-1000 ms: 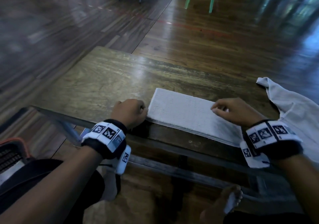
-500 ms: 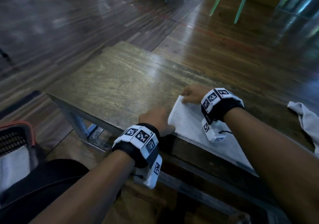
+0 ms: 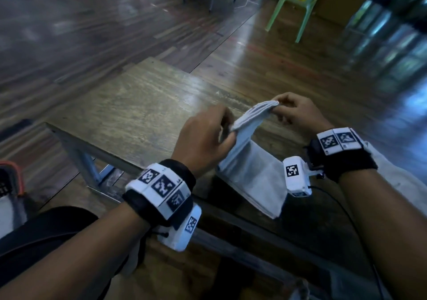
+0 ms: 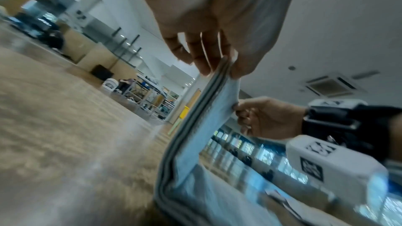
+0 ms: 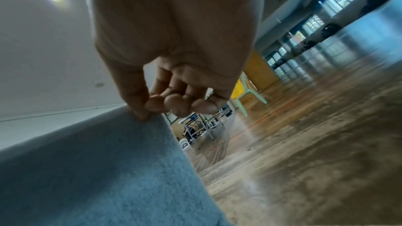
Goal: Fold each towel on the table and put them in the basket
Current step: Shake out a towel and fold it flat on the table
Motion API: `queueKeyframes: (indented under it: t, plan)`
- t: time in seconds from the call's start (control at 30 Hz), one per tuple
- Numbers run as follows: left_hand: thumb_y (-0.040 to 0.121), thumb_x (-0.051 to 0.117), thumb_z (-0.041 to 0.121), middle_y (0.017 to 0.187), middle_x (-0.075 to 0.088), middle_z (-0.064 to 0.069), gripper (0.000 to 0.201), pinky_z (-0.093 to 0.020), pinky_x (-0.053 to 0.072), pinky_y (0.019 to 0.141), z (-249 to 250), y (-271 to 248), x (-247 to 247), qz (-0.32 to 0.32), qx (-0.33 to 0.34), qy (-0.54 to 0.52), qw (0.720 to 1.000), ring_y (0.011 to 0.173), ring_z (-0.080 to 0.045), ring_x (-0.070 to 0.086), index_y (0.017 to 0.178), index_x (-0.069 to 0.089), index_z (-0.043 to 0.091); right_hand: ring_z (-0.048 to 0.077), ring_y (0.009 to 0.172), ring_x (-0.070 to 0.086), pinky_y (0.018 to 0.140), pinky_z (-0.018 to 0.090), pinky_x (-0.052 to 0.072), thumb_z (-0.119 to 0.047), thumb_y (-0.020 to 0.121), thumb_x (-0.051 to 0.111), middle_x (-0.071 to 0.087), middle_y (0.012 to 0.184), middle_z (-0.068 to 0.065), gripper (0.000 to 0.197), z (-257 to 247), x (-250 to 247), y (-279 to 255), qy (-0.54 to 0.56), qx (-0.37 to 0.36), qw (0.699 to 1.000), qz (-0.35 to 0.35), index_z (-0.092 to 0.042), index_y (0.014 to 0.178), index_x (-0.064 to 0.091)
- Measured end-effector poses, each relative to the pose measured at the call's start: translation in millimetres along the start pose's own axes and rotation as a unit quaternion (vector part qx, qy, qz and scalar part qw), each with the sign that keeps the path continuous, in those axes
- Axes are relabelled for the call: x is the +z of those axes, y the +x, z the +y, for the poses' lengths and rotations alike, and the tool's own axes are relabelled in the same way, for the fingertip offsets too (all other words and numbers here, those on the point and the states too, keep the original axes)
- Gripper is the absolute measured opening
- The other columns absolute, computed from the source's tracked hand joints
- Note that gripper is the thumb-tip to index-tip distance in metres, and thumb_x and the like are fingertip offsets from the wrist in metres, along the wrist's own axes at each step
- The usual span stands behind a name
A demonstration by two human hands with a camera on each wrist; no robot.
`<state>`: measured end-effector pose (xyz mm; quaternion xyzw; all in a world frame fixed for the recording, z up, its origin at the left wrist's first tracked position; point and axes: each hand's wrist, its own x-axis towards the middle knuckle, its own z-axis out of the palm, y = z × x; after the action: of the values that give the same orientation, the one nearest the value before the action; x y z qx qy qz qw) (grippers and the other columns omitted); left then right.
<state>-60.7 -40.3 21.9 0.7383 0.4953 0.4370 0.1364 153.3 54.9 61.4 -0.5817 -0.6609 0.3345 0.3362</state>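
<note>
A white towel [image 3: 251,175], folded into a long strip, lies at the near edge of the wooden table [image 3: 129,114]. Its left end is lifted off the table and both hands pinch it. My left hand [image 3: 227,131] holds the near corner, and my right hand [image 3: 278,106] holds the far corner. In the left wrist view the left hand [image 4: 224,70] grips the layered towel [image 4: 195,135] edge, with the right hand [image 4: 239,107] on the far corner. In the right wrist view the right hand [image 5: 150,111] pinches the towel [image 5: 97,169] corner. The basket [image 3: 16,172] sits low at the far left, mostly cut off.
A second white towel [image 3: 397,179] lies crumpled on the table's right side, partly behind my right forearm. A green and yellow plastic chair [image 3: 298,6] stands on the wooden floor beyond the table. My lap is below the table's near edge.
My right hand crossed from the towel's right part to its left end. Both hands took hold of that end and raised it off the table. The head view swung right.
</note>
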Motion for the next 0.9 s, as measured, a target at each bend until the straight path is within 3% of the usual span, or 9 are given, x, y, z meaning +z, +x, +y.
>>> queueKeyframes:
  t: [0.13, 0.2, 0.27, 0.37, 0.43, 0.53, 0.67, 0.77, 0.9]
  plan:
    - [0.077, 0.056, 0.024, 0.085, 0.060, -0.003, 0.018, -0.038, 0.047, 0.066, 13.1, -14.8, 30.4, -0.035, 0.071, -0.004, 0.997, 0.077, -0.024, 0.056, 0.092, 0.057, 0.014, 0.009, 0.038, 0.048, 0.037, 0.016, 0.029, -0.010, 0.066, 0.052, 0.057, 0.045, -0.001, 0.007, 21.0, -17.7, -9.7, 0.124, 0.100, 0.986, -0.039, -0.009, 0.070, 0.058]
    - [0.077, 0.057, 0.021, 0.086, 0.061, -0.002, 0.020, -0.032, 0.042, 0.067, 17.4, -22.6, 45.7, -0.069, 0.091, 0.013, 0.993, 0.080, -0.024, 0.057, 0.096, 0.056, 0.015, 0.009, 0.039, 0.047, 0.036, 0.016, 0.027, -0.013, 0.072, 0.050, 0.055, 0.052, 0.005, 0.013, 35.6, -22.9, -14.9, 0.140, 0.142, 0.979, -0.043, -0.011, 0.063, 0.059]
    - [0.077, 0.048, 0.027, 0.087, 0.061, -0.001, 0.021, -0.031, 0.033, 0.070, 21.8, -29.7, 57.9, -0.101, 0.108, 0.030, 0.988, 0.083, -0.025, 0.057, 0.095, 0.055, 0.018, 0.007, 0.040, 0.047, 0.035, 0.016, 0.028, -0.011, 0.086, 0.048, 0.051, 0.060, 0.007, 0.022, 53.5, -27.0, -22.0, 0.063, 0.152, 0.986, -0.034, -0.012, 0.065, 0.057]
    - [0.074, 0.038, 0.034, 0.088, 0.062, 0.001, 0.029, -0.032, 0.032, 0.074, 25.3, -36.3, 71.8, -0.143, 0.132, 0.047, 0.980, 0.085, -0.025, 0.056, 0.092, 0.055, 0.019, 0.002, 0.035, 0.047, 0.035, 0.013, 0.032, -0.001, 0.087, 0.051, 0.056, 0.051, 0.001, 0.025, 75.8, -32.3, -32.5, 0.000, 0.140, 0.989, -0.043, -0.011, 0.065, 0.057]
    - [0.074, 0.043, 0.033, 0.082, 0.062, 0.003, 0.022, -0.031, 0.029, 0.072, 24.7, -38.7, 80.0, -0.155, 0.155, 0.074, 0.973, 0.080, -0.024, 0.056, 0.086, 0.056, 0.020, 0.000, 0.035, 0.049, 0.038, 0.010, 0.037, 0.006, 0.086, 0.051, 0.057, 0.041, -0.006, 0.026, 86.9, -36.0, -37.3, -0.025, 0.137, 0.989, -0.054, -0.009, 0.065, 0.057]
    - [0.068, 0.065, 0.026, 0.077, 0.060, 0.006, 0.017, -0.034, 0.029, 0.073, 21.4, -42.9, 94.0, -0.166, 0.170, 0.093, 0.967, 0.076, -0.022, 0.056, 0.081, 0.055, 0.021, 0.000, 0.037, 0.052, 0.042, 0.009, 0.040, 0.007, 0.084, 0.051, 0.058, 0.041, -0.009, 0.025, 101.6, -39.0, -43.8, -0.071, 0.146, 0.984, -0.075, -0.010, 0.067, 0.057]
    - [0.064, 0.068, 0.026, 0.076, 0.061, 0.005, 0.021, -0.034, 0.028, 0.073, 22.2, -46.1, 106.0, -0.199, 0.179, 0.105, 0.958, 0.076, -0.022, 0.057, 0.081, 0.056, 0.020, 0.009, 0.051, 0.054, 0.056, 0.016, 0.045, 0.005, 0.083, 0.055, 0.060, 0.063, 0.001, 0.022, 114.8, -41.3, -48.7, -0.094, 0.153, 0.980, -0.082, -0.013, 0.071, 0.058]
    - [0.066, 0.070, 0.024, 0.077, 0.062, 0.003, 0.022, -0.035, 0.032, 0.073, 22.2, -50.1, 111.7, -0.215, 0.183, 0.109, 0.953, 0.075, -0.024, 0.057, 0.081, 0.056, 0.019, 0.010, 0.053, 0.051, 0.057, 0.018, 0.044, 0.004, 0.084, 0.056, 0.058, 0.069, 0.005, 0.022, 121.6, -36.1, -54.2, -0.109, 0.148, 0.978, -0.100, -0.016, 0.073, 0.057]
    - [0.072, 0.055, 0.030, 0.075, 0.061, 0.003, 0.012, -0.034, 0.028, 0.070, 24.5, -52.6, 114.7, -0.206, 0.185, 0.115, 0.954, 0.073, -0.024, 0.056, 0.079, 0.053, 0.021, 0.015, 0.061, 0.051, 0.064, 0.025, 0.045, 0.002, 0.086, 0.055, 0.060, 0.083, 0.014, 0.024, 129.2, -32.8, -55.6, -0.113, 0.136, 0.979, -0.100, -0.019, 0.074, 0.056]
